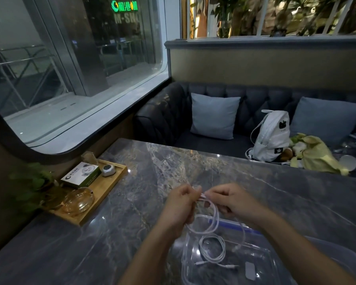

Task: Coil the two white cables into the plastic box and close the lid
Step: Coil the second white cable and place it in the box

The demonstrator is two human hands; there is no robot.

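Fingers of our left hand (180, 204) and right hand (231, 199) pinch a thin white cable (211, 221) between them, its loops hanging above the grey marble-patterned table (132, 202). Farther left sits a wooden tray (111, 182). Below our hands, a second white cable (213, 247) lies coiled inside the clear plastic box (265, 256), its blue-edged clear lid (236, 225) open behind it.

café booth, tufted sofa (245, 95), marble table (173, 161), wooden tray (103, 194), shopfront window (70, 68)
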